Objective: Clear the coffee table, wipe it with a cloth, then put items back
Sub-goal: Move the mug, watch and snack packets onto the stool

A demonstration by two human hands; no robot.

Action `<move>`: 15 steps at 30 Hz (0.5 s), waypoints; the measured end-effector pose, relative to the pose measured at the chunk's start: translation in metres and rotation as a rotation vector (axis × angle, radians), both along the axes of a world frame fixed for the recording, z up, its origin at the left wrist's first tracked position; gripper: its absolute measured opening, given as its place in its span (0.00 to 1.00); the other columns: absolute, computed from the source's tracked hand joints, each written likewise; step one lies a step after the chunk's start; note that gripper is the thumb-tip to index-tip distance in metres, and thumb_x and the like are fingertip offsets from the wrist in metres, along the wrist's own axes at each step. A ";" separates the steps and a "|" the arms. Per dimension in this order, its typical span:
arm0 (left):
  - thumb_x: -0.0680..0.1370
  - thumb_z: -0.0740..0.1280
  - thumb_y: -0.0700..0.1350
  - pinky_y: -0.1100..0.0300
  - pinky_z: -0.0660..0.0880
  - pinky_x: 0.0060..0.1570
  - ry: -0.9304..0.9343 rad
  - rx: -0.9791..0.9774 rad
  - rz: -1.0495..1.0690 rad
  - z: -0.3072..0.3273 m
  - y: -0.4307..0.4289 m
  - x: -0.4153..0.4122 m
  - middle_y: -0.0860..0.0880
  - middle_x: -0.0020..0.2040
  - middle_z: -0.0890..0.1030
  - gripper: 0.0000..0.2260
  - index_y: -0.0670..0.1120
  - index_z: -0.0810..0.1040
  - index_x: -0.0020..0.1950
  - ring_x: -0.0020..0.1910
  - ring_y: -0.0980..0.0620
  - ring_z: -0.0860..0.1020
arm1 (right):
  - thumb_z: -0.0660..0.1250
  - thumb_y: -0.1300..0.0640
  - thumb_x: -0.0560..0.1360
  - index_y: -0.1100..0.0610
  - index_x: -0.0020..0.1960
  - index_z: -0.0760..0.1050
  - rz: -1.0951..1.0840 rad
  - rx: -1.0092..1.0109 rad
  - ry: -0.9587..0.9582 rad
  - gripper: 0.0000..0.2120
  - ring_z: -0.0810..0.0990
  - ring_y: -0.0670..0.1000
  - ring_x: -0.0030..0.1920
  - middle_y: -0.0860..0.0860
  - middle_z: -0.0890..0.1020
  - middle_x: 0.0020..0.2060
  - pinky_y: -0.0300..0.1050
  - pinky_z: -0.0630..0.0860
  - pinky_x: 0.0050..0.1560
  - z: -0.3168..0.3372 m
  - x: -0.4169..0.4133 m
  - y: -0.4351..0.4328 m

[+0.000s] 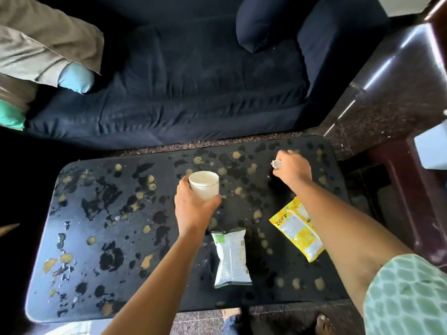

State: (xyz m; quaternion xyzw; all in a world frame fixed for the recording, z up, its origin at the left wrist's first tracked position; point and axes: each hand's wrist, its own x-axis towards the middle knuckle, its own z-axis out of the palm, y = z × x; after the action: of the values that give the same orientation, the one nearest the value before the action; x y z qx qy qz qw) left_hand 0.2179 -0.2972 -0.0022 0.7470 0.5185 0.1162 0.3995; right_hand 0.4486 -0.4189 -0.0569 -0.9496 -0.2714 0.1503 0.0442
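1. The left hand (193,209) is at the middle of the frame. Its fingers and thumb are wrapped round the lower wall of a white cup (204,184), which stands upright with its mouth towards the camera. Whether its base touches the dark, blotched surface (96,238) cannot be told.
2. The right hand (294,169) reaches to the upper right of the surface. Its fingers are curled down, pinching a small shiny object (276,163) that juts out at the thumb side — too small to name.
3. Two things still lie flat, both lower in the frame than the hands:
   - The white-and-green packet (232,258) sits just right of the left forearm, below the wrist, with its long axis running up and down the frame.
   - The yellow packet (296,229) lies partly under the right forearm, with its long axis slanting from upper left to lower right.
4. The clearing looks about half done. Both hands are full, so each would likely need to set down its load, perhaps on the dark sofa (169,93) beyond, before it draws back towards the lower frame. The left hand is nearer the white-and-green packet and the right nearer the yellow one.
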 end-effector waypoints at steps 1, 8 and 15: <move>0.63 0.77 0.48 0.54 0.74 0.53 -0.029 -0.015 -0.033 0.007 -0.014 0.006 0.54 0.58 0.73 0.35 0.51 0.66 0.67 0.56 0.51 0.73 | 0.71 0.55 0.70 0.57 0.51 0.74 -0.055 0.074 0.049 0.12 0.77 0.60 0.52 0.56 0.78 0.51 0.46 0.68 0.42 0.006 -0.003 -0.008; 0.63 0.77 0.46 0.59 0.72 0.50 -0.159 -0.095 -0.168 0.040 -0.136 0.060 0.57 0.56 0.76 0.34 0.55 0.67 0.65 0.53 0.55 0.75 | 0.72 0.58 0.67 0.56 0.45 0.75 -0.238 0.513 0.090 0.09 0.77 0.57 0.45 0.53 0.79 0.43 0.49 0.69 0.39 0.063 -0.015 -0.111; 0.63 0.79 0.43 0.74 0.70 0.44 -0.279 -0.210 -0.357 0.041 -0.300 0.131 0.61 0.52 0.76 0.32 0.57 0.67 0.60 0.50 0.68 0.74 | 0.73 0.56 0.67 0.54 0.46 0.76 -0.347 0.504 0.004 0.09 0.77 0.54 0.43 0.50 0.78 0.41 0.47 0.70 0.40 0.101 0.005 -0.297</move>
State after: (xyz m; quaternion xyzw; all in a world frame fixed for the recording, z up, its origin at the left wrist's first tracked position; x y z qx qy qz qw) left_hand 0.3485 -0.5973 0.0383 0.7579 0.3274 0.0915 0.5567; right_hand 0.4538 -0.7155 0.0441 -0.9407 -0.1336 0.0701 0.3040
